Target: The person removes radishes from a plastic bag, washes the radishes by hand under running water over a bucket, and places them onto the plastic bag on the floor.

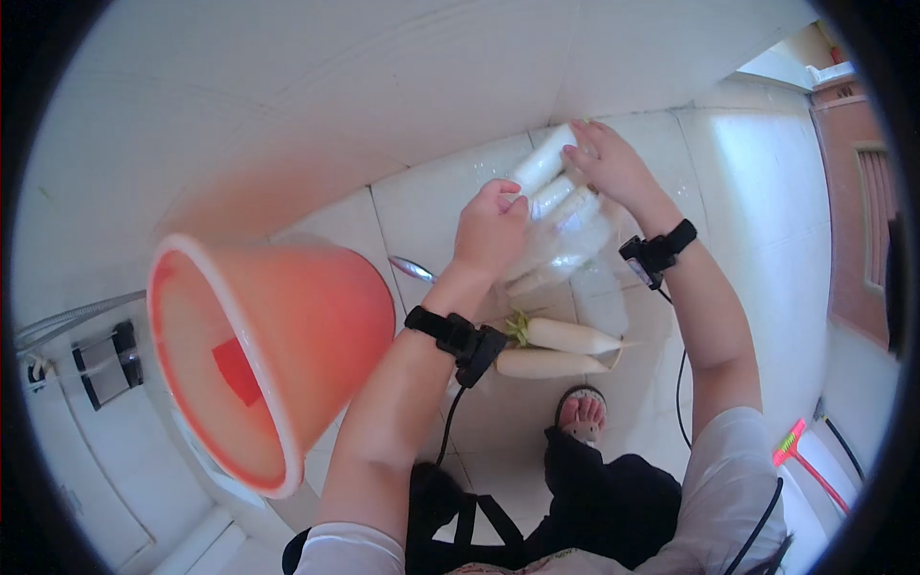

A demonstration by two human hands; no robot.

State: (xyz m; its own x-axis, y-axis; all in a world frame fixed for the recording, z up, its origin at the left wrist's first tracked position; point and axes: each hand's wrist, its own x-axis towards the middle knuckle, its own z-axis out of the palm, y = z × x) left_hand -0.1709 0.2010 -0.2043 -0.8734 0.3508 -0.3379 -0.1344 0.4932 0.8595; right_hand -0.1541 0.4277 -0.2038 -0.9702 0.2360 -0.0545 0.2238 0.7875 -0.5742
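Observation:
A white radish lies between my hands, slanting up to the right. My left hand holds its lower left end with bent fingers. At its upper right end, my right hand has its fingers curled round the tip. Just below it, more white radishes rest in or under a clear plastic bag on the tiled floor. Nearer to me, a radish with green leaf stubs and another radish lie side by side outside the bag.
A large orange bucket lies tilted at the left. Beside it is a shiny metal object, perhaps a blade. My sandalled foot is below the radishes. A red-handled squeegee stands at the right, and a wall runs along the far side.

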